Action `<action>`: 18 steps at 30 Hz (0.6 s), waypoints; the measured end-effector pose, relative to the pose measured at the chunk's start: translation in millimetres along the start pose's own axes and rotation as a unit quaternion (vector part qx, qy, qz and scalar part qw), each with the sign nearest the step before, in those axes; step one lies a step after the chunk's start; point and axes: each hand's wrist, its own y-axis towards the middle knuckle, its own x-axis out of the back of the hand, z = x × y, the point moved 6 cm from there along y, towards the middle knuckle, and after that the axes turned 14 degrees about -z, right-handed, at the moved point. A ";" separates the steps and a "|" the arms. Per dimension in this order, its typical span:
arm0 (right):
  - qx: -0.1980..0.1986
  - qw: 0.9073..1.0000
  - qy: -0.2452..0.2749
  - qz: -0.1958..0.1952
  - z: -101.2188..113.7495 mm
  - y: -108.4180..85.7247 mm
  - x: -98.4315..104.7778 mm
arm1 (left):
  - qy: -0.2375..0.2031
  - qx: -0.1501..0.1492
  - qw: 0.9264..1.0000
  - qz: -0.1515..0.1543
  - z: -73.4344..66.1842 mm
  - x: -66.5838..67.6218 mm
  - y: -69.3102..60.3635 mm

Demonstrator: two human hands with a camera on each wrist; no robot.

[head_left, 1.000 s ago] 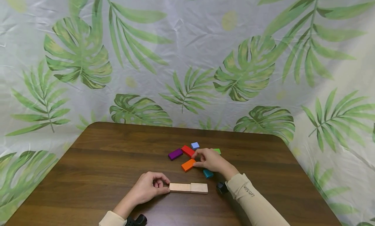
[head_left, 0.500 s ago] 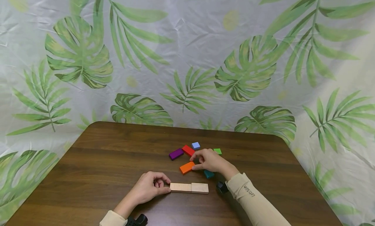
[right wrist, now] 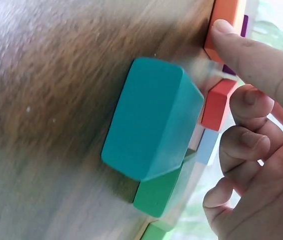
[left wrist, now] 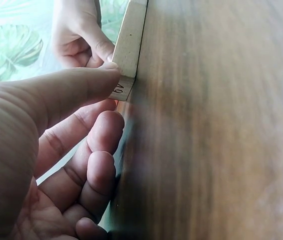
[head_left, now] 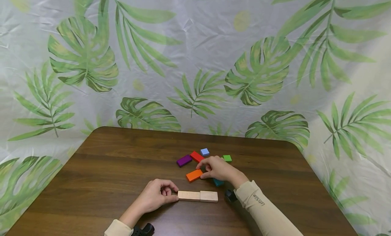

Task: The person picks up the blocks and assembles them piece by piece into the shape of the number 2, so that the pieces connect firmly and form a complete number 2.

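Note:
Two pale wooden blocks lie end to end in the head view, the left one [head_left: 189, 195] touching the right one [head_left: 209, 196]. My left hand [head_left: 155, 196] pinches the row's left end; in the left wrist view its thumb lies against the wooden block [left wrist: 130, 42]. Above the row, my right hand [head_left: 219, 168] has thumb and index finger at the right end of an orange block [head_left: 193, 176], gripping it. The right wrist view shows the thumb [right wrist: 241, 50] on the orange block [right wrist: 223, 22]; the index finger's contact is hidden there.
Behind the orange block lie purple [head_left: 184, 160], red [head_left: 196, 157] and light blue [head_left: 204, 151] blocks. Light green [head_left: 227, 158] is right of them. Under the right hand sits a teal block [head_left: 218, 182], with a darker green one [right wrist: 156, 195] beyond it. A leaf-patterned cloth hangs behind the table.
The orange block has shifted a little left and toward the front edge, turning slightly, with my right hand's fingertips following it. My left hand and the wooden blocks keep their places.

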 end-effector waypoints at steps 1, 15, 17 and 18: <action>0.005 1.000 -0.002 0.000 1.1 0.3 -0.4 | 0.001 0.000 1.000 0.000 -0.1 -0.1 0.1; 0.037 0.999 -0.019 0.012 14.8 5.9 -11.8 | 0.001 -0.001 1.000 0.001 0.1 -0.7 0.7; 0.039 0.999 -0.019 0.015 17.5 6.5 -13.2 | 0.000 -0.002 1.000 0.000 0.3 -0.2 0.6; 0.039 0.999 -0.021 0.015 18.6 6.7 -13.8 | 0.001 -0.002 1.000 -0.001 0.5 0.1 0.7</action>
